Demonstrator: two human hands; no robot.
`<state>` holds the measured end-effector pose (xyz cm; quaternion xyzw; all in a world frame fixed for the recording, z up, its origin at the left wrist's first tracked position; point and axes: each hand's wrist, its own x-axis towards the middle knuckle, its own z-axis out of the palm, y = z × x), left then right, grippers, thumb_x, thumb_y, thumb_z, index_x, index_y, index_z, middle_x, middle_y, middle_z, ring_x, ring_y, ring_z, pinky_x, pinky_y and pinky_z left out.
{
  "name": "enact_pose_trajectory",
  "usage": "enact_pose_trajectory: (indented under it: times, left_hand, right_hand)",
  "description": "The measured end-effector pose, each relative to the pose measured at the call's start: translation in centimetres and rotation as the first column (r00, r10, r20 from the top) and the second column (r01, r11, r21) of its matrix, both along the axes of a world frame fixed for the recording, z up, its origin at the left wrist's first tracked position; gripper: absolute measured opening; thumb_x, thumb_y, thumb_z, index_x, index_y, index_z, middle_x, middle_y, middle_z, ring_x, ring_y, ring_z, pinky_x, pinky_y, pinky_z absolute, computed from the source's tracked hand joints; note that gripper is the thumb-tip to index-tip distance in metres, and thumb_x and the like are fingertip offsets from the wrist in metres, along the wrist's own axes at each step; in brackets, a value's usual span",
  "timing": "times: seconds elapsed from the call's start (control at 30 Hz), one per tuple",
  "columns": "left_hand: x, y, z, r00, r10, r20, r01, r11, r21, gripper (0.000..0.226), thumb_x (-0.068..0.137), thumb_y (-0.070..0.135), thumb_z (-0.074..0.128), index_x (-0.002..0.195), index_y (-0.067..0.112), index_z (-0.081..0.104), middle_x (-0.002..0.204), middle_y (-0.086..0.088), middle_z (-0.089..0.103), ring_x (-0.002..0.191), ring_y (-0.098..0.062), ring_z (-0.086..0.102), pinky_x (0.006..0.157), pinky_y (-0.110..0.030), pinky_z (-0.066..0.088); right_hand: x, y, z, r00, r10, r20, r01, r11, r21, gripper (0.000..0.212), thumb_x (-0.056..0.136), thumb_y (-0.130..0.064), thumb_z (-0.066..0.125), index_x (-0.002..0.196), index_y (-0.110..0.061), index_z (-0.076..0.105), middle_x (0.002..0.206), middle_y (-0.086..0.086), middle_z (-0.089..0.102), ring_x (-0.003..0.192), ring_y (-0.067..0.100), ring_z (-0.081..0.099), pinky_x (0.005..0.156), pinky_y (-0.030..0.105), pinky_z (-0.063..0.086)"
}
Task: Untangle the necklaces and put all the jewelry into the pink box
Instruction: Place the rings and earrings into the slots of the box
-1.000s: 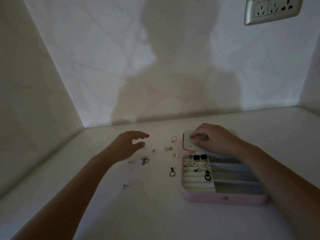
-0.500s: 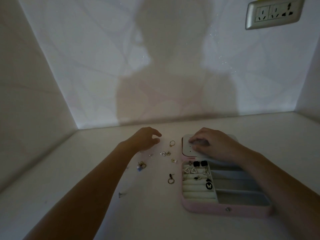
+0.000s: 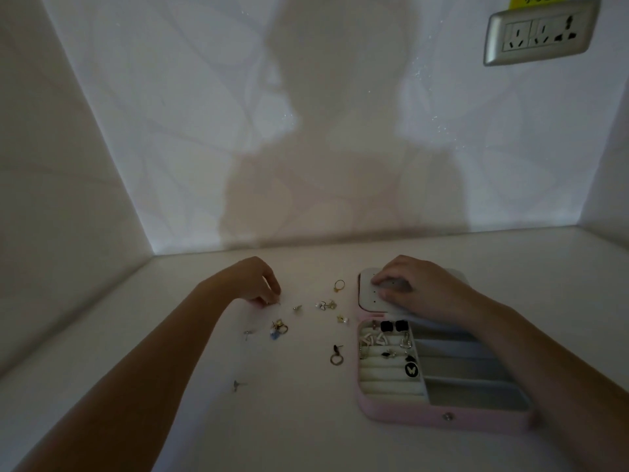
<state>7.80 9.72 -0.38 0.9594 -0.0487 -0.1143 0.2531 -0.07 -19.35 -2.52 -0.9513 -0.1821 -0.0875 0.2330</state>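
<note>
The pink box (image 3: pixel 408 417) lies open at the right, with earrings in its ring rolls (image 3: pixel 384 349) and bare grey compartments beside them. My right hand (image 3: pixel 418 287) rests on the box's open lid (image 3: pixel 366 294), fingers loosely curled. My left hand (image 3: pixel 255 281) reaches down to the table left of the loose jewelry, its fingertips pinching a small silver piece (image 3: pixel 274 302). Scattered between my hands are a gold ring (image 3: pixel 339 285), small earrings (image 3: pixel 326 304), a blue-and-gold cluster (image 3: pixel 279 328) and a dark hoop earring (image 3: pixel 336 356).
A white tabletop (image 3: pixel 289 420) runs to a wall corner at the back left. Two small silver studs (image 3: pixel 237 384) lie near my left forearm. A wall socket (image 3: pixel 541 32) sits high at the right.
My left hand has moved forward and down to the table and closed its fingertips on a small piece. My right hand has stayed on the lid.
</note>
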Motion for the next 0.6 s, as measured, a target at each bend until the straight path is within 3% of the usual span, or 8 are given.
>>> enact_pose_trajectory:
  times: [0.1,0.2,0.4,0.5,0.6]
  left_hand:
    - [-0.8,-0.6,0.3,0.998,-0.066,0.018,0.066,0.998,-0.020,0.014,0.077,0.000,0.074,0.076,0.013,0.069,0.086,-0.013,0.070,0.077,-0.023,0.070,0.068,-0.022,0.058]
    - [-2.3,-2.0,1.3,0.991,-0.111,0.080,0.125,0.972,-0.199,0.013,0.080,0.003,0.072,0.078,0.016,0.071,0.080,-0.008,0.072,0.070,-0.013,0.069,0.067,-0.018,0.056]
    - [-6.6,-5.3,3.3,0.979,-0.191,0.068,0.191,0.760,-0.621,0.008,0.086,0.007,0.065,0.091,0.012,0.069,0.081,-0.002,0.073,0.076,-0.008,0.068,0.069,-0.017,0.052]
    - [-8.0,-6.6,3.5,0.972,-0.231,0.036,0.182,0.650,-0.738,0.009,0.086,0.007,0.062,0.091,0.012,0.068,0.082,0.000,0.072,0.077,-0.008,0.067,0.070,-0.018,0.052]
    - [-8.9,-7.6,3.6,0.975,-0.221,-0.004,0.119,0.541,-0.833,0.010,0.083,0.006,0.063,0.091,0.010,0.067,0.078,-0.002,0.072,0.072,-0.009,0.067,0.064,-0.017,0.052]
  right_hand:
    - [0.0,0.0,0.0,1.000,-0.003,-0.009,0.003,1.000,-0.001,0.029,0.093,-0.034,0.058,0.120,-0.025,0.063,0.114,-0.011,0.053,0.104,0.006,0.052,0.090,0.023,0.039]
    - [-0.2,0.1,0.1,1.000,-0.007,-0.008,0.007,1.000,0.002,0.029,0.093,-0.033,0.058,0.120,-0.024,0.063,0.113,-0.010,0.053,0.104,0.007,0.053,0.090,0.023,0.040]
    - [-0.4,0.1,0.2,1.000,-0.020,-0.006,0.020,0.999,0.049,0.025,0.093,-0.031,0.060,0.116,-0.025,0.066,0.109,-0.011,0.057,0.101,0.005,0.055,0.083,0.017,0.040]
    - [-0.8,0.5,1.0,0.999,-0.038,-0.003,0.038,0.973,0.230,0.018,0.091,-0.025,0.063,0.108,-0.028,0.070,0.103,-0.016,0.065,0.094,-0.003,0.059,0.080,0.011,0.044]
    - [-2.0,1.2,2.8,0.996,0.076,-0.044,-0.045,0.873,0.486,0.017,0.084,-0.015,0.072,0.098,-0.026,0.072,0.093,-0.009,0.073,0.087,0.002,0.066,0.083,0.018,0.051]
